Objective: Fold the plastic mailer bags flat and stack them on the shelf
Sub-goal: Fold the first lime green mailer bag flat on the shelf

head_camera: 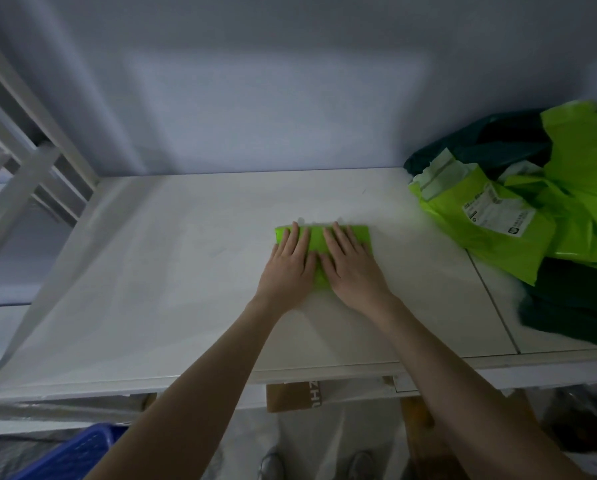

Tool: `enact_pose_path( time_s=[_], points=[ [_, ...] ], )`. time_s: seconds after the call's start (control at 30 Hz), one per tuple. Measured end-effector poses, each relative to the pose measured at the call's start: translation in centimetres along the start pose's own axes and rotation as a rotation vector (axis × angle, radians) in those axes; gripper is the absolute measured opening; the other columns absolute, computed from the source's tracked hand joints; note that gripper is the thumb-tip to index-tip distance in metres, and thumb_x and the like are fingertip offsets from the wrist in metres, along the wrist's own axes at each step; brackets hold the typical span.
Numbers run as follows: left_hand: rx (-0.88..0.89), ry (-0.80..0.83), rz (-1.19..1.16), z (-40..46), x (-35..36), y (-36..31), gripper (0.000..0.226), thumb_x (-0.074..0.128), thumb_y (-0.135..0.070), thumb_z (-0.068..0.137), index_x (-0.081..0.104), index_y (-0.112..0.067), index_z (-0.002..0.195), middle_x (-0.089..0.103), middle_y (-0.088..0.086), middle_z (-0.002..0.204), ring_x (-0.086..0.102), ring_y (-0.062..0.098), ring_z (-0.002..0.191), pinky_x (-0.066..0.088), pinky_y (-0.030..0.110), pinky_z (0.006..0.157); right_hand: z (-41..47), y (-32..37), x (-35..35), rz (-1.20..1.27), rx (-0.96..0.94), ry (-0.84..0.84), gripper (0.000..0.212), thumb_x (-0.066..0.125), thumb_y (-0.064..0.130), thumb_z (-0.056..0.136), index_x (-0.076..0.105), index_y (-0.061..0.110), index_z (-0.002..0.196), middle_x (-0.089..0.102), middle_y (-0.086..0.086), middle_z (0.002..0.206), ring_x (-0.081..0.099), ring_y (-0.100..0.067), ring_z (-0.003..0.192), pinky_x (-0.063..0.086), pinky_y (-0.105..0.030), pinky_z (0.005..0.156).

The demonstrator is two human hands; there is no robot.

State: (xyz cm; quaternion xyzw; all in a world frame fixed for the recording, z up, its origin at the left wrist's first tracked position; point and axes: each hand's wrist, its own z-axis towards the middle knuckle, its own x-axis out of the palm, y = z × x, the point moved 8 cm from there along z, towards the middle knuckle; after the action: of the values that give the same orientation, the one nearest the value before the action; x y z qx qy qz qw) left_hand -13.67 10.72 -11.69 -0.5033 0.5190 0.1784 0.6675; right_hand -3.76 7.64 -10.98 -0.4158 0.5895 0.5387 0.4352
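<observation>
Both your hands, left hand [287, 266] and right hand [350, 263], lie flat with fingers [342, 237] straight, pressing the folded green mailer [313, 242]; its long axis runs left-right, and the unfolded pile [518, 216] sits nearer your right.

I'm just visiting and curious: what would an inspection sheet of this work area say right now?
Surface: white shelf board, a seam at its right.
Job's things: folded lime-green mailer bag lying flat; pile of unfolded green bags at right.
Clutter: nothing seen on the shelf.
Hands: left hand and right hand press flat on the folded bag.
Cables: nothing seen.
Surroundings: grey wall, white frame, blue crate, cardboard box below.
</observation>
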Motion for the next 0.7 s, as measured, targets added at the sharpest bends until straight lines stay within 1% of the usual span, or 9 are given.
enact_pose_path(
  time_s=[0.07, 0.17, 0.27, 0.37, 0.43, 0.5, 0.53, 0.6, 0.7],
  points=[
    [-0.017, -0.002, -0.002, 0.3, -0.2, -0.1, 0.054, 0.026, -0.029, 0.102, 0.010, -0.010, 0.150, -0.001, 0.010, 0.158, -0.002, 0.023, 0.146, 0.002, 0.038, 0.116, 0.3, -0.2, -0.1, -0.002, 0.011, 0.003, 0.055, 0.024, 0.037, 0.101, 0.011, 0.016, 0.150, 0.004, -0.003, 0.159, 0.002, -0.020, 0.146, 0.007, -0.041, 0.116],
    [-0.021, 0.020, -0.057, 0.8, -0.3, -0.2, 0.055, 0.026, -0.027, 0.102, 0.005, -0.011, 0.150, -0.002, 0.005, 0.159, -0.004, 0.019, 0.146, -0.002, 0.038, 0.116, 0.7, -0.2, -0.2, -0.014, 0.023, 0.002, 0.057, 0.025, 0.039, 0.101, 0.011, 0.015, 0.150, 0.003, -0.004, 0.159, 0.001, -0.020, 0.146, 0.006, -0.041, 0.116],
    [-0.061, 0.047, -0.341, 1.0, -1.0, 0.5, 0.055, 0.026, -0.024, 0.103, 0.001, -0.011, 0.150, 0.000, -0.001, 0.158, -0.005, 0.015, 0.146, -0.007, 0.032, 0.114, 0.7, -0.4, -0.5, -0.027, 0.031, 0.006, 0.059, 0.025, 0.043, 0.100, 0.011, 0.015, 0.150, 0.004, -0.002, 0.159, 0.001, -0.018, 0.146, 0.005, -0.043, 0.117],
    [-0.085, -0.102, -0.480, -0.3, -3.4, 2.4, 0.051, 0.029, -0.017, 0.102, 0.013, -0.013, 0.150, 0.008, 0.000, 0.158, 0.003, 0.014, 0.146, -0.004, 0.021, 0.113, 0.3, -0.1, -1.4, 0.038, 0.004, -0.055, 0.062, 0.028, 0.049, 0.098, 0.021, 0.015, 0.149, 0.012, -0.001, 0.158, 0.005, -0.018, 0.146, 0.001, -0.045, 0.116],
    [-0.054, -0.276, -0.381, -2.0, -5.4, 3.7, 0.049, 0.029, -0.011, 0.096, 0.032, -0.009, 0.145, 0.026, 0.006, 0.154, 0.024, 0.022, 0.141, 0.012, 0.020, 0.112, -0.5, 0.8, -2.9, 0.078, -0.053, -0.216, 0.061, 0.029, 0.050, 0.094, 0.043, 0.012, 0.139, 0.033, -0.005, 0.151, 0.023, -0.024, 0.143, 0.008, -0.050, 0.115],
    [0.014, -0.366, -0.209, -3.7, -6.6, 4.0, 0.059, 0.022, -0.017, 0.083, 0.047, -0.007, 0.136, 0.044, 0.010, 0.142, 0.042, 0.028, 0.126, 0.032, 0.031, 0.106, -1.7, 2.4, -4.1, 0.063, -0.099, -0.384, 0.050, 0.033, 0.039, 0.093, 0.060, 0.008, 0.122, 0.053, -0.011, 0.135, 0.048, -0.032, 0.125, 0.032, -0.053, 0.108],
    [0.045, -0.360, -0.125, -4.4, -6.7, 3.8, 0.065, 0.020, -0.020, 0.078, 0.049, -0.008, 0.134, 0.048, 0.008, 0.138, 0.044, 0.028, 0.121, 0.037, 0.036, 0.100, -2.3, 3.3, -4.3, 0.040, -0.109, -0.425, 0.045, 0.035, 0.032, 0.092, 0.063, 0.007, 0.116, 0.059, -0.012, 0.128, 0.054, -0.034, 0.115, 0.042, -0.050, 0.099],
    [0.100, -0.295, 0.020, -5.6, -6.4, 3.0, 0.067, 0.020, -0.024, 0.075, 0.048, -0.013, 0.136, 0.048, 0.003, 0.138, 0.042, 0.023, 0.119, 0.038, 0.036, 0.091, -3.4, 5.4, -4.0, -0.020, -0.140, -0.427, 0.042, 0.036, 0.025, 0.087, 0.065, 0.009, 0.112, 0.062, -0.010, 0.119, 0.056, -0.032, 0.103, 0.050, -0.041, 0.085],
    [0.175, -0.189, 0.165, -6.8, -5.0, 1.5, 0.063, 0.022, -0.029, 0.080, 0.044, -0.017, 0.138, 0.046, 0.000, 0.141, 0.041, 0.021, 0.122, 0.038, 0.036, 0.090, -4.6, 7.7, -2.6, -0.121, -0.190, -0.369, 0.043, 0.037, 0.027, 0.083, 0.064, 0.012, 0.113, 0.061, -0.005, 0.117, 0.052, -0.026, 0.101, 0.046, -0.037, 0.080]
  ],
)
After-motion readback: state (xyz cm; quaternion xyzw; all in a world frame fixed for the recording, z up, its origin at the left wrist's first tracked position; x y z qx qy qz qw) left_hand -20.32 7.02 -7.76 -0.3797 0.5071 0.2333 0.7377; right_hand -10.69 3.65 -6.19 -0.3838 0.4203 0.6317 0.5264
